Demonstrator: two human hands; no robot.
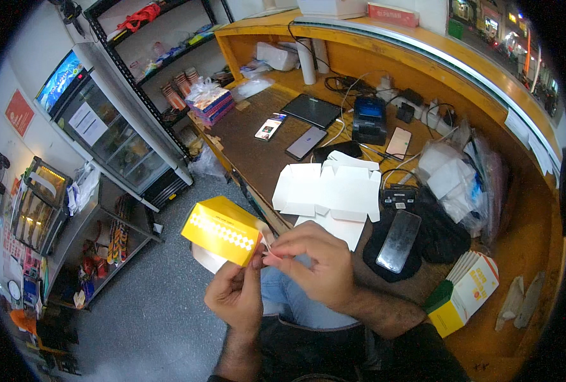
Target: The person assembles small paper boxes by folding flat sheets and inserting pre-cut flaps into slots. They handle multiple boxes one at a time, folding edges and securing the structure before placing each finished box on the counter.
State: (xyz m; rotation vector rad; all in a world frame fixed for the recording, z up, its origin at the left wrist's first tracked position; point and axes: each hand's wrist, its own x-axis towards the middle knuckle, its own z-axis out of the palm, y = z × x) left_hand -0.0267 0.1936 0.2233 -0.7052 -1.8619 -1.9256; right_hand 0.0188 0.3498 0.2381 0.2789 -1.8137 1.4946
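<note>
A yellow folding carton with a white diamond pattern hangs tilted over my lap, partly folded, with a white flap below it. My left hand grips its near lower edge between thumb and fingers. At the carton's right end, my right hand pinches a small pinkish-white flap, thumb against fingers. Just beyond my hands, flat white carton blanks lie on the desk. Several nested cartons in yellow, white and green sit by my right forearm.
On the brown desk lie a tablet, phones, a card terminal and cables. A dark phone rests on black cloth; plastic bags are heaped at right. Beyond the grey floor stand a glass-door fridge and a metal counter.
</note>
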